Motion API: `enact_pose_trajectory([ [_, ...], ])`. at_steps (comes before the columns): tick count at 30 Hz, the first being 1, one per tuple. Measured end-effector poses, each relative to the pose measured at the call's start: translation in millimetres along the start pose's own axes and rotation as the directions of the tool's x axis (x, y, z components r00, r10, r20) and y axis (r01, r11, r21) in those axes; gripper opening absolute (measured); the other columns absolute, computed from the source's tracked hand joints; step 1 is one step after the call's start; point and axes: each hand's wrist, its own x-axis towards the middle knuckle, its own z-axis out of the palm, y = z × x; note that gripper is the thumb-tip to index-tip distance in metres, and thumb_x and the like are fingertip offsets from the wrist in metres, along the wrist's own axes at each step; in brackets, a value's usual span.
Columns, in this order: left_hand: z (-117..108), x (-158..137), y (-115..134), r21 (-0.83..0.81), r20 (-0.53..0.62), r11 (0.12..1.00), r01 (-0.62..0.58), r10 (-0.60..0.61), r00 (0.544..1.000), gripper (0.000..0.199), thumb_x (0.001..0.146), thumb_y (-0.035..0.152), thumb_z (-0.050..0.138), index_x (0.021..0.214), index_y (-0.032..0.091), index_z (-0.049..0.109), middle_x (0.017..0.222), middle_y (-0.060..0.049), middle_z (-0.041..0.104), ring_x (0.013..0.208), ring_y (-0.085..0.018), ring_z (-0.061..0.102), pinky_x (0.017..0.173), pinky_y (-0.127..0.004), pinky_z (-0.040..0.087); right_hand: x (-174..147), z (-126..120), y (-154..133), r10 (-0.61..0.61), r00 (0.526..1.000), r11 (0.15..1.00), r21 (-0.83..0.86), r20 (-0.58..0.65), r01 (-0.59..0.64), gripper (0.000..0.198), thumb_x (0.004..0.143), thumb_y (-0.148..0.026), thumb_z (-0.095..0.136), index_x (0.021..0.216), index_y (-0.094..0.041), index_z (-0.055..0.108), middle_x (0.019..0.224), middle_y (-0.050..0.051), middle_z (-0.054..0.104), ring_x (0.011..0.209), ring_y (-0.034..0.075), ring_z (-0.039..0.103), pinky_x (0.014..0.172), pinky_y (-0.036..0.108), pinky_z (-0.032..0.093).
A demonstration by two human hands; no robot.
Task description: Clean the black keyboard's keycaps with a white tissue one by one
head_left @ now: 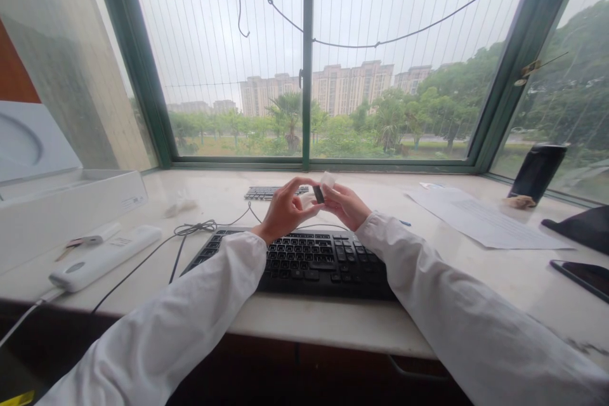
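Observation:
My left hand (pixel 285 206) pinches a small black keycap (pixel 318 194) between thumb and fingers, above the back of the keyboard. Close against it, my right hand (pixel 346 204) is closed on a white wipe (pixel 327 180), which touches or nearly touches the keycap. Below both hands lies a black keyboard (pixel 304 266) with many bare key sockets showing. Its left part is partly covered by my left sleeve. Behind the hands, loose dark keycaps (pixel 261 193) are laid out in rows on the white sill, and my left hand hides some of them.
A cable (pixel 195 227) loops left of the keyboard. Farther left are a white power strip (pixel 104 257), a key (pixel 66 250) and a white box (pixel 71 203). Paper sheets (pixel 485 216), a black can (pixel 537 171) and a phone (pixel 583 278) lie or stand at right.

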Motion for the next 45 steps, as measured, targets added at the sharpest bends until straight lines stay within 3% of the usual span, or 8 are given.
enact_pose_trajectory([
  [3,1.2,-0.4,-0.8,-0.015,0.001,1.0,-0.004,0.004,1.0,0.039,0.076,0.034,0.07,0.108,0.019,0.053,0.115,-0.005,0.064,0.046,0.0,0.051,0.043,-0.013,0.042,-1.7,2.5,-1.9,-0.035,0.998,0.999,-0.002,0.061,0.035,0.045,0.069,-0.046,0.078,0.103,-0.019,0.067,0.093,0.007,0.072,0.091,0.02,0.067,0.079,0.029,0.053],
  [10,-0.1,-0.4,-1.3,0.027,0.0,0.999,-0.039,0.039,0.999,0.04,0.078,0.026,0.068,0.116,0.02,0.056,0.116,-0.006,0.066,0.047,-0.001,0.052,0.044,-0.014,0.044,2.5,-4.5,-5.0,-0.043,0.997,0.998,0.045,-0.06,0.046,0.037,0.062,-0.043,0.083,0.086,-0.018,0.069,0.08,0.004,0.07,0.078,0.016,0.064,0.076,0.028,0.05],
  [16,-0.8,-0.8,-1.0,0.046,0.021,0.999,-0.024,0.023,0.999,0.037,0.081,0.032,0.065,0.117,0.022,0.061,0.117,-0.005,0.067,0.046,-0.002,0.052,0.041,-0.014,0.042,0.6,-9.2,-7.6,-0.038,0.999,0.999,0.004,-0.016,0.038,0.034,0.063,-0.039,0.082,0.089,-0.02,0.071,0.09,0.003,0.072,0.09,0.018,0.064,0.085,0.031,0.047],
  [22,2.4,-1.7,-6.4,0.19,0.006,0.982,-0.003,0.001,1.0,0.043,0.079,0.034,0.068,0.12,0.025,0.061,0.107,-0.001,0.071,0.045,-0.004,0.052,0.048,-0.019,0.045,3.7,-3.4,-0.4,-0.079,0.996,0.995,0.05,-0.045,0.082,0.038,0.057,-0.032,0.087,0.088,-0.018,0.069,0.089,0.005,0.072,0.087,0.018,0.066,0.089,0.033,0.051],
  [27,4.4,-0.4,-4.0,0.269,-0.048,0.962,-0.038,0.053,0.997,0.037,0.076,0.032,0.072,0.111,0.023,0.068,0.109,-0.004,0.068,0.066,-0.01,0.062,0.062,-0.023,0.05,8.3,-4.8,5.4,-0.083,0.988,0.996,0.032,-0.128,0.088,0.037,0.059,-0.029,0.086,0.088,-0.016,0.067,0.085,0.006,0.073,0.082,0.019,0.068,0.086,0.035,0.055],
  [31,5.1,-0.2,-1.0,0.282,-0.047,0.956,-0.074,0.091,0.995,0.037,0.075,0.027,0.073,0.111,0.023,0.069,0.103,-0.004,0.068,0.08,-0.014,0.063,0.069,-0.025,0.051,7.6,-6.2,4.6,-0.074,0.991,0.997,0.026,-0.112,0.077,0.033,0.062,-0.029,0.084,0.086,-0.016,0.067,0.084,0.007,0.073,0.083,0.02,0.069,0.088,0.036,0.054],
  [41,6.5,-3.9,-8.8,0.32,-0.067,0.947,-0.04,0.064,0.996,0.034,0.072,0.033,0.075,0.105,0.026,0.073,0.089,0.0,0.068,0.072,-0.013,0.062,0.059,-0.023,0.045,7.7,-11.5,4.4,-0.069,0.996,0.994,-0.094,-0.063,0.063,0.04,0.057,-0.034,0.087,0.088,-0.016,0.069,0.082,0.006,0.074,0.08,0.019,0.07,0.089,0.038,0.054],
  [45,6.1,-3.8,-6.8,0.325,-0.055,0.945,-0.044,0.065,0.996,0.033,0.072,0.034,0.075,0.104,0.025,0.073,0.089,-0.001,0.068,0.072,-0.013,0.062,0.06,-0.023,0.047,6.9,-12.8,2.3,-0.098,0.99,0.984,-0.159,-0.098,0.082,0.042,0.054,-0.036,0.088,0.086,-0.016,0.069,0.078,0.005,0.074,0.076,0.02,0.07,0.085,0.04,0.055],
])
